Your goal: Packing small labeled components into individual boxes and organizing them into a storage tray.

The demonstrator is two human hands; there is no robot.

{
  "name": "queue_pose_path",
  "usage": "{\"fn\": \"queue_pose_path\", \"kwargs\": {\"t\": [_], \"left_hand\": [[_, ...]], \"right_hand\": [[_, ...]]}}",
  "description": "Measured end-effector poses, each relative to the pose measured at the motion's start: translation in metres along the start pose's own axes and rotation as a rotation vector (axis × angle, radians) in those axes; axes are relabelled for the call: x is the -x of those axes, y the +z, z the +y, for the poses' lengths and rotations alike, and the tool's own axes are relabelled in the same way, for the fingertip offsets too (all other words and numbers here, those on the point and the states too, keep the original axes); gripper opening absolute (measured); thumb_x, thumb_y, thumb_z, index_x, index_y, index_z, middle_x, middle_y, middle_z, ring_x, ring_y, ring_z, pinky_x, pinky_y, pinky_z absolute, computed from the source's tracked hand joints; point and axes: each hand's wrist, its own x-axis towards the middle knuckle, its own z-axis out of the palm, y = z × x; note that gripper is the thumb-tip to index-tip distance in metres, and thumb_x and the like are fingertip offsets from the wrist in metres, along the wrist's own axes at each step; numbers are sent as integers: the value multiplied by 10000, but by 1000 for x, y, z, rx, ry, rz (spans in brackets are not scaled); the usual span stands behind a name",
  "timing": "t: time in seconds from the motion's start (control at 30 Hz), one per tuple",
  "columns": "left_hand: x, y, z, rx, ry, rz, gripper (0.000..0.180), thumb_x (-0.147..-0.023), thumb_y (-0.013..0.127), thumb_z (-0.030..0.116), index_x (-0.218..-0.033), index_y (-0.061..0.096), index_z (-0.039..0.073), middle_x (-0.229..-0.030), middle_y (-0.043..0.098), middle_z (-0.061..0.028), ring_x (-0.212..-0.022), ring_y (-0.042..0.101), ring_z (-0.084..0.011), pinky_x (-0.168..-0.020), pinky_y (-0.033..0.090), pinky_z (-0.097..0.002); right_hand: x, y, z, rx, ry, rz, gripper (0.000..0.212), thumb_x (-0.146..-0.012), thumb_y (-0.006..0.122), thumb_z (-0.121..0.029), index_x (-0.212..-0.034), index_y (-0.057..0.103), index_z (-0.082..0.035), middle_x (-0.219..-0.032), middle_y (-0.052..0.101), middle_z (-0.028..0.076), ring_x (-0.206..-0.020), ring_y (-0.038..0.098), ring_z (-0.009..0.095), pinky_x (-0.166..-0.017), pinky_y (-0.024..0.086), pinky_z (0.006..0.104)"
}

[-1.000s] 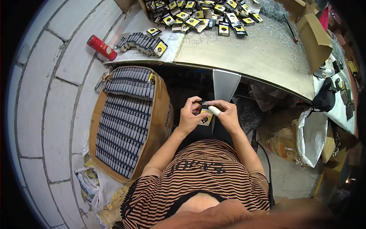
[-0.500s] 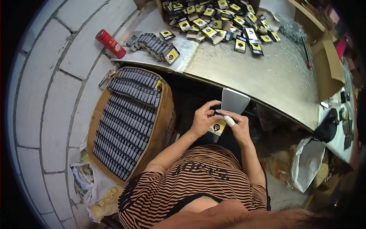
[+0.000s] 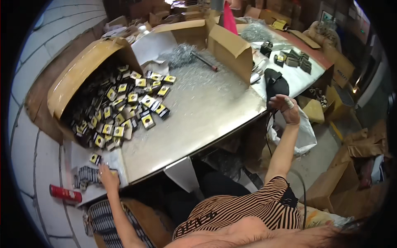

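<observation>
Left hand (image 3: pixel 108 175): at about 8 o'clock, fingers spread flat on a short row of small dark parts (image 3: pixel 84 177) near the bench's near-left corner — the grip lies loose on top, nothing clenched in it.
Right hand (image 3: pixel 285 108): at about 3 o'clock, raised at the bench's right edge, touching a black rounded thing (image 3: pixel 275 84) there; one finger carries a pale wrap. Whether this grip closes on the black thing I cannot tell.
Row of parts: lined up edge to edge on a pale sheet (image 3: pixel 78 159); too small to count. One loose yellow-and-black piece (image 3: pixel 95 158) lies just above the row, towards 12 o'clock.
Heap of pieces (image 3: pixel 124 107): at 10 o'clock, dozens of yellow-and-black squares spilling from one tipped cardboard box (image 3: pixel 78 70) — too many to count.
Bench (image 3: pixel 206 111): one grey metal top across the middle, strewn with small metal bits (image 3: pixel 186 56) at 12 o'clock.
Red can (image 3: pixel 65 193): one, lying on its side at 8 o'clock, just beside the row.
Second open cardboard box (image 3: pixel 229 45): one, at 1 o'clock.
Box on the floor (image 3: pixel 136 223): one, at 7 o'clock, holding ranks of dark parts under the left forearm.
White bag (image 3: pixel 304 132): one, hanging at 3 o'clock, below the right hand.
</observation>
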Motion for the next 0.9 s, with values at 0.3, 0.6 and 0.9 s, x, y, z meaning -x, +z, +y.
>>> {"fn": "queue_pose_path", "kwargs": {"t": [0.3,0.6,0.9], "left_hand": [[-34,-51,78,44,-5,-166,601,-806,696,168,-1346,466,38,-1424,427,-180,-1386,319,-355,-1065,318,-511],[-112,-37,-69,372,-301,-75,454,-862,649,178,-1268,549,-2,-1269,578,-198,-1201,528,-332,-1033,376,-378],[-167,10,-136,98,-69,-172,559,-643,756,71,-1189,636,77,-1233,613,-148,-1171,552,-326,-1019,426,-407]], "right_hand": [[-53,-52,171,1940,396,432,580,-897,579,-256,-1346,425,78,-1412,408,285,-1350,332,415,-1146,239,445],[-123,98,247,1513,235,-202,572,-902,534,-262,-1381,416,28,-1484,341,246,-1404,272,387,-1171,198,427],[-177,-38,260,1503,221,-107,600,-959,507,-334,-1432,379,12,-1486,373,207,-1399,318,327,-1172,204,398]]}}
